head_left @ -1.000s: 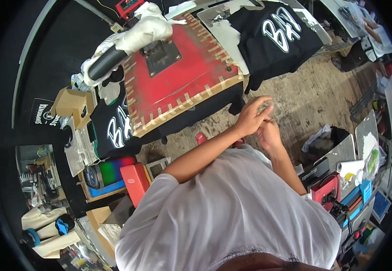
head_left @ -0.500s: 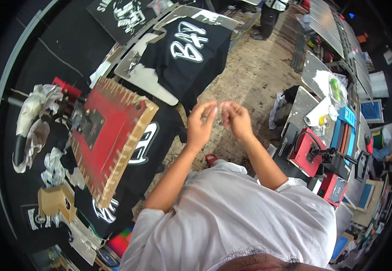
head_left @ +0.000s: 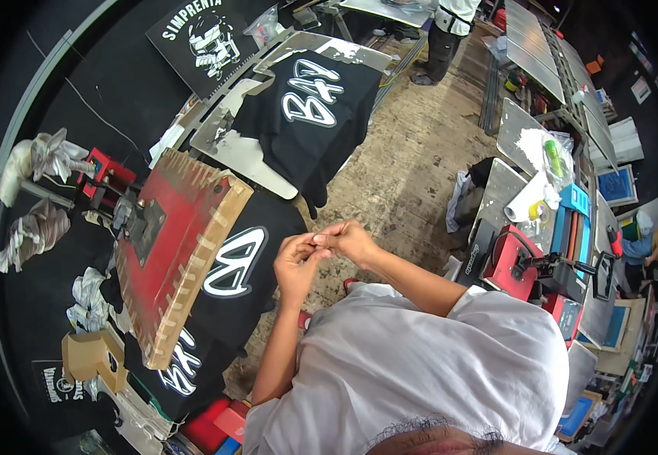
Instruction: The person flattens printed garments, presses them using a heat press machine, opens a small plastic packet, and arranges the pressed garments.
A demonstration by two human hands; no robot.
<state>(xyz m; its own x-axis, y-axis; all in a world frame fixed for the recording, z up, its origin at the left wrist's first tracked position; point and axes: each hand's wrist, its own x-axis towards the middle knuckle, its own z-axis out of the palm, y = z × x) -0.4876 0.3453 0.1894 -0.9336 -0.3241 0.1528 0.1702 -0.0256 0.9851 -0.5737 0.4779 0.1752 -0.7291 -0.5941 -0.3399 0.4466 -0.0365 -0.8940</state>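
Whatever is pinched between the two hands cannot be made out: the fingertips meet over the concrete floor [head_left: 412, 174], and anything between them is too small to be resolved. The lower part of the black shirt [head_left: 226, 303] is hidden under the red screen-printing frame [head_left: 173, 254], and its far end is cut off by clutter at the lower left.

That black shirt is seen stretched over a platen just left of the hands, with large white outlined lettering showing beside the frame's taped wooden edge. The frame is tilted across it, with a dark clamp bracket at its upper left corner. A second black shirt [head_left: 310, 114] with similar white lettering is laid on another platen further up, near the top edge of the press.

The left hand [head_left: 296, 265] is raised in front of the chest, fingers curled inward, thumb and forefinger brought together. The right hand [head_left: 348, 239] is set against it from the right, likewise curled, its fingertips touching those of the left. Neither hand is in contact with shirt or frame. Whether something is actually gripped cannot be told.
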